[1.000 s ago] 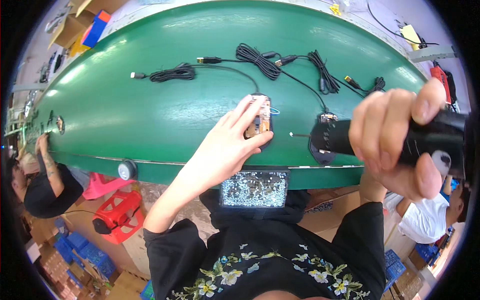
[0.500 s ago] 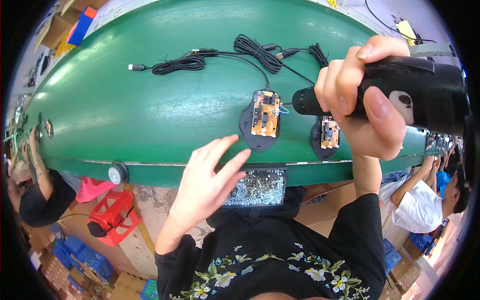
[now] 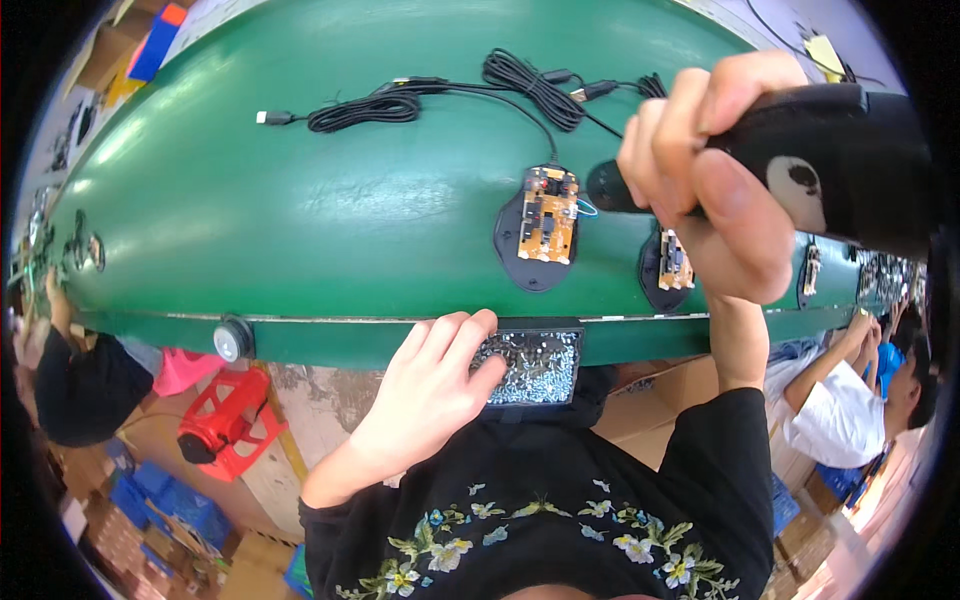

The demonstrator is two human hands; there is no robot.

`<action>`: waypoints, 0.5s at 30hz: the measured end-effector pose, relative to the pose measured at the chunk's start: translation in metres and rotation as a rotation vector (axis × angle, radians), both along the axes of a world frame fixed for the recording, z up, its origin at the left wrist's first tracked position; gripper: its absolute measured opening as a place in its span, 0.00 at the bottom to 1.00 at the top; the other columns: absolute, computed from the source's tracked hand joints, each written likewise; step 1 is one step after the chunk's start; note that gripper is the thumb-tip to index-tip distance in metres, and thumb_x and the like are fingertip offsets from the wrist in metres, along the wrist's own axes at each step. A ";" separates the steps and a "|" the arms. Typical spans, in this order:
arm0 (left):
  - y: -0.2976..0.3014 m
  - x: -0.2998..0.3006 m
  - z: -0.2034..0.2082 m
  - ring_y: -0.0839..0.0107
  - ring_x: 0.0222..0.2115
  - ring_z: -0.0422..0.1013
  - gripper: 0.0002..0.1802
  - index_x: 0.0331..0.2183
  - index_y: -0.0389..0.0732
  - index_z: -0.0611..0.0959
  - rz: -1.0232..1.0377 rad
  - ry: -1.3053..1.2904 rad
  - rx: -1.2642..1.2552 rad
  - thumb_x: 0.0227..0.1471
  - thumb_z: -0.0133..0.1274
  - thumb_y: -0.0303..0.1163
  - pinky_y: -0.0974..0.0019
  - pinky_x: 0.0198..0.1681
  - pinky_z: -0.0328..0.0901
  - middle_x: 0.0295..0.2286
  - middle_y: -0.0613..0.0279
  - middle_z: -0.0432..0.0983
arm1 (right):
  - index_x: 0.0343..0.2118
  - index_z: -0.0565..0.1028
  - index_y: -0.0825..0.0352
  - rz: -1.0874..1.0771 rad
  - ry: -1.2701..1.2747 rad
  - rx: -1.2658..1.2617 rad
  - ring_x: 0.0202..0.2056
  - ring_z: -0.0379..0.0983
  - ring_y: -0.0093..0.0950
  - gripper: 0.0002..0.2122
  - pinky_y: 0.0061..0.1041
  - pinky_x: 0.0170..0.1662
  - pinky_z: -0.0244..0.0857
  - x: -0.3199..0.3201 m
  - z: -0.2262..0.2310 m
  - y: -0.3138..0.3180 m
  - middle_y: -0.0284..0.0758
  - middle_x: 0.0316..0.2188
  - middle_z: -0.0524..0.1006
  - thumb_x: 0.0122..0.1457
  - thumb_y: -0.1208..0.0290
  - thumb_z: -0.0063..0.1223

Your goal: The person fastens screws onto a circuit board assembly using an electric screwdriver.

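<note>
On the desk, a circuit board atop a mouse base; behind, USB cables; to the right, an electric screwdriver in the right hand and a second mouse base; before the desk edge, a screw tray, left hand at its left end.

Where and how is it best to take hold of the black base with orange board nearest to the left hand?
Probably by the rim of the base, pinching its left and near edges from the near left, where it sticks out beyond the circuit board. The cable leaves the far end; on the right are a thin wire loop and the black tool in the right hand.
</note>
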State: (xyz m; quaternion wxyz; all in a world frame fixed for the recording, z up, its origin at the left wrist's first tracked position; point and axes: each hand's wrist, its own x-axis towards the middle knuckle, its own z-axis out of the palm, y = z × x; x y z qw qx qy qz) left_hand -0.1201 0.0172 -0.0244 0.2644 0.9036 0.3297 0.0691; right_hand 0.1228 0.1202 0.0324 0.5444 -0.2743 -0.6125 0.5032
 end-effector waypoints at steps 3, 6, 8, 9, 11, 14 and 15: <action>-0.001 0.001 -0.005 0.57 0.47 0.69 0.09 0.31 0.41 0.82 0.049 -0.005 0.009 0.42 0.62 0.28 0.56 0.49 0.65 0.45 0.57 0.70 | 0.49 0.65 0.67 -0.016 0.065 -0.082 0.19 0.59 0.21 0.15 0.26 0.26 0.58 -0.001 0.003 0.002 0.31 0.21 0.65 0.62 0.69 0.50; 0.001 0.001 -0.004 0.58 0.45 0.72 0.11 0.31 0.40 0.81 0.092 -0.139 -0.034 0.40 0.64 0.26 0.57 0.46 0.67 0.44 0.57 0.74 | 0.51 0.65 0.69 0.057 0.095 0.087 0.19 0.60 0.21 0.18 0.26 0.25 0.57 0.024 -0.023 0.006 0.30 0.20 0.64 0.61 0.67 0.50; 0.001 0.000 -0.006 0.59 0.42 0.74 0.13 0.31 0.39 0.81 0.114 -0.229 -0.024 0.39 0.65 0.24 0.58 0.42 0.68 0.42 0.57 0.76 | 0.53 0.65 0.71 0.079 0.123 0.103 0.19 0.60 0.21 0.20 0.26 0.25 0.57 0.027 -0.023 0.007 0.30 0.20 0.65 0.60 0.66 0.50; 0.001 -0.001 -0.008 0.60 0.38 0.76 0.14 0.31 0.39 0.81 0.134 -0.322 -0.017 0.38 0.66 0.23 0.59 0.38 0.68 0.39 0.58 0.79 | 0.53 0.65 0.71 0.073 0.143 0.094 0.19 0.60 0.22 0.21 0.26 0.25 0.57 0.028 -0.022 0.007 0.30 0.20 0.65 0.59 0.66 0.50; 0.005 0.002 -0.007 0.60 0.35 0.77 0.14 0.31 0.38 0.81 0.132 -0.375 -0.059 0.38 0.66 0.22 0.60 0.36 0.68 0.36 0.59 0.80 | 0.54 0.65 0.70 0.075 0.172 0.101 0.19 0.59 0.22 0.23 0.26 0.25 0.57 0.032 -0.016 0.006 0.30 0.20 0.65 0.57 0.64 0.50; 0.009 0.011 -0.007 0.62 0.30 0.77 0.14 0.31 0.38 0.82 0.139 -0.474 -0.112 0.38 0.67 0.21 0.62 0.32 0.68 0.31 0.61 0.81 | 0.54 0.65 0.68 0.096 0.101 0.132 0.19 0.60 0.22 0.23 0.26 0.26 0.58 0.042 0.001 0.000 0.31 0.22 0.66 0.58 0.62 0.50; 0.010 0.015 -0.008 0.63 0.28 0.77 0.13 0.31 0.38 0.83 0.153 -0.515 -0.123 0.38 0.67 0.21 0.63 0.31 0.67 0.29 0.63 0.81 | 0.54 0.65 0.68 0.106 0.102 0.133 0.19 0.60 0.22 0.23 0.26 0.26 0.58 0.046 0.000 0.001 0.31 0.22 0.66 0.58 0.62 0.50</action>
